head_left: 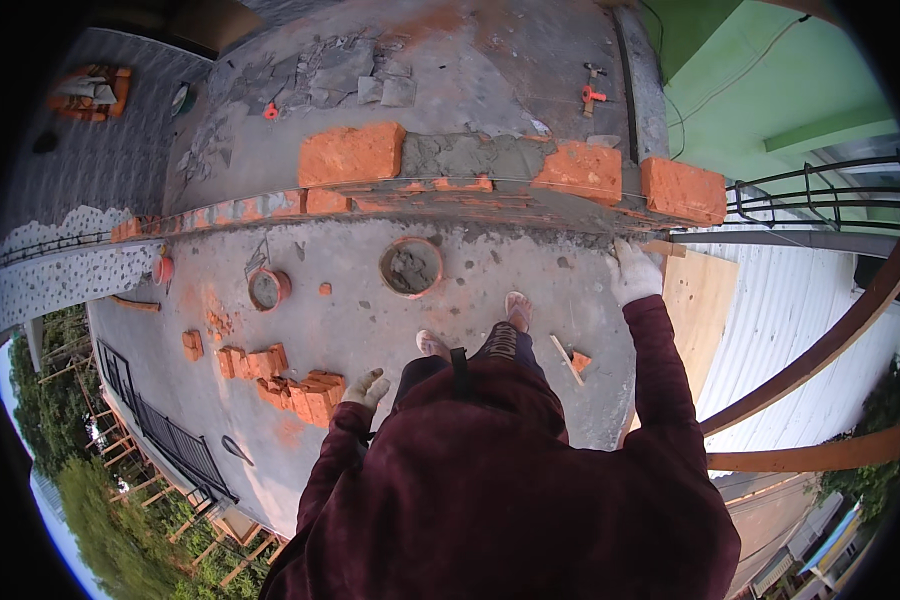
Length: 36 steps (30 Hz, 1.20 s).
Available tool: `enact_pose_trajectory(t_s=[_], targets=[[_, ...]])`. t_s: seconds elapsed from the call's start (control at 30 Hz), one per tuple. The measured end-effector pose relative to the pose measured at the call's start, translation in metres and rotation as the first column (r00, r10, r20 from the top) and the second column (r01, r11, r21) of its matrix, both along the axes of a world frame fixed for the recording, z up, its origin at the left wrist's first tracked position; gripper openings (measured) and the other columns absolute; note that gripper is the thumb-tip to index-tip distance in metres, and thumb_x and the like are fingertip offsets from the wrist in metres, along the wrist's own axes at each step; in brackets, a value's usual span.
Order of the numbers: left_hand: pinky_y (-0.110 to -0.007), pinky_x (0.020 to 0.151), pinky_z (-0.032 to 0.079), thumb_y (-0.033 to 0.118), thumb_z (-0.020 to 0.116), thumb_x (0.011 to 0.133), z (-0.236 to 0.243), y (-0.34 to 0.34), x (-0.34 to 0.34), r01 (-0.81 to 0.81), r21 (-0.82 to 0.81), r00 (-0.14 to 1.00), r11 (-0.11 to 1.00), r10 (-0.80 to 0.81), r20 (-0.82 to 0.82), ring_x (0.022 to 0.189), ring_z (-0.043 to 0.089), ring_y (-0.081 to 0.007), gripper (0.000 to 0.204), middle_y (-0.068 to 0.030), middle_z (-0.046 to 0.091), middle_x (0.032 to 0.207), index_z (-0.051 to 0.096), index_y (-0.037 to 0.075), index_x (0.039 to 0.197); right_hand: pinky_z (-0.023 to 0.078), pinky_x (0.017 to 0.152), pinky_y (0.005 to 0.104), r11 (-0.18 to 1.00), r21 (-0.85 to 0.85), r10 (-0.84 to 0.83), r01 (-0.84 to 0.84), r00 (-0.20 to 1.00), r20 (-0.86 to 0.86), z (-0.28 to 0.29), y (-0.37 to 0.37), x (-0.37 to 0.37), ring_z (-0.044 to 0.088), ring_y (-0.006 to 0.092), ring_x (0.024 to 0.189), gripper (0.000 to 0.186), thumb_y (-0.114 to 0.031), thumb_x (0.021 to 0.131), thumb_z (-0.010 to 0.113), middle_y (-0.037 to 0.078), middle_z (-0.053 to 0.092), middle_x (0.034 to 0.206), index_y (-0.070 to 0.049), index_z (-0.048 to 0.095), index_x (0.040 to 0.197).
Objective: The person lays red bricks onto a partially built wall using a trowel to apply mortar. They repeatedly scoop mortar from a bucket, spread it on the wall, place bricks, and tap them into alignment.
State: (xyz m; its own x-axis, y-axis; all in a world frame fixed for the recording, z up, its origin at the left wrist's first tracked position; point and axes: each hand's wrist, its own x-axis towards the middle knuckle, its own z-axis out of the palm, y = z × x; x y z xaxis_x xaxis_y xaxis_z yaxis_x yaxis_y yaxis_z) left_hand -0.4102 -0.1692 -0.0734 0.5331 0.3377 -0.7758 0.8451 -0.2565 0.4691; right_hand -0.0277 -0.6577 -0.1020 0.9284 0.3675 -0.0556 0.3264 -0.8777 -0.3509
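at the far left of our left hand we find a small bucket of mortar (pixel 265 289), and nearer to that hand, on the floor, a stack of orange bricks (pixel 316 396). in the view, the stack lies just left of the left hand (pixel 366 388); the height between them we cannot tell. this hand is gloved, its fingers loosely curled and parted, and we see nothing in its grip. of our two hands, it is the nearer to the stack.

ahead of the left hand and slightly to its right stands a larger mortar bucket (pixel 411 268). beyond both hands runs the brick wall (pixel 460 190), its long axis crossing from left to right, with wet mortar spread on top.

our right hand (pixel 633 274) is gloved and extended to the near face of the wall, close to its right end. its fingers point away from us; whether they touch the wall or pinch something, we cannot tell.

we judge this relation to be the governing one: the end brick (pixel 683 192) lies beyond and to the right of the right grip, apart from it, long axis roughly along the wall, and the right hand is clearly the nearer.
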Motion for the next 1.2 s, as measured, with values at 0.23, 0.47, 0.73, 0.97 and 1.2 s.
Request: enact_pose_trajectory(t_s=[0.23,0.47,0.73,0.97,1.2], targets=[[-0.042,0.114,0.042,0.048,0.069,0.097,-0.043,-0.033,-0.044,-0.142,-0.183,0.989,0.973,0.129,-0.078,0.136,0.056,-0.0307,0.072,-0.0205,0.064,0.140,0.052,0.001,0.149,0.054,0.081,0.0541,0.989,-0.138,0.003,-0.054,0.939,-0.345,-0.006,-0.003,-0.065,0.068,0.0441,0.098,0.031,-0.029,0.093,0.063,0.021,0.067,0.109,-0.006,0.058,0.112],[-0.046,0.124,0.030,0.057,0.070,0.088,-0.128,-0.089,-0.060,0.085,-0.214,0.955,0.973,-0.141,-0.262,0.152,0.031,-0.0402,0.088,-0.0234,0.032,0.165,0.042,0.013,0.159,0.055,0.091,0.0491,0.845,-0.195,0.300,-0.498,0.742,-0.599,-0.091,0.196,-0.087,0.068,0.0416,0.109,0.040,-0.028,0.085,0.070,0.025,0.069,0.113,-0.003,0.063,0.116],[-0.057,0.125,0.020,0.059,0.075,0.081,-0.192,-0.120,-0.089,0.078,0.047,0.957,0.996,-0.061,-0.284,0.153,0.024,-0.0459,0.087,-0.0200,0.034,0.164,0.050,0.019,0.154,0.060,0.072,0.0490,0.557,-0.419,0.605,-0.717,0.696,-0.387,-0.351,0.434,-0.082,0.075,0.0375,0.088,0.026,-0.016,0.097,0.053,0.017,0.073,0.105,-0.004,0.066,0.117],[-0.060,0.123,0.022,0.050,0.077,0.082,-0.220,-0.103,-0.115,-0.099,0.051,0.975,0.994,0.107,-0.197,0.150,0.028,-0.0467,0.071,-0.0208,0.044,0.155,0.062,0.014,0.141,0.060,0.084,0.0492,0.378,-0.529,0.697,-0.760,0.610,-0.378,-0.445,0.567,-0.057,0.074,0.0362,0.104,0.024,-0.008,0.094,0.059,0.019,0.073,0.113,-0.003,0.070,0.115],[-0.064,0.119,0.026,0.044,0.080,0.079,-0.223,-0.090,-0.120,-0.140,0.022,0.982,0.990,0.142,-0.126,0.143,0.035,-0.0467,0.064,-0.0213,0.049,0.150,0.067,0.012,0.133,0.056,0.087,0.0496,0.536,-0.272,0.499,-0.799,0.560,-0.661,-0.509,0.519,-0.103,0.071,0.0411,0.102,0.025,-0.009,0.084,0.067,0.021,0.072,0.108,-0.004,0.069,0.108]])
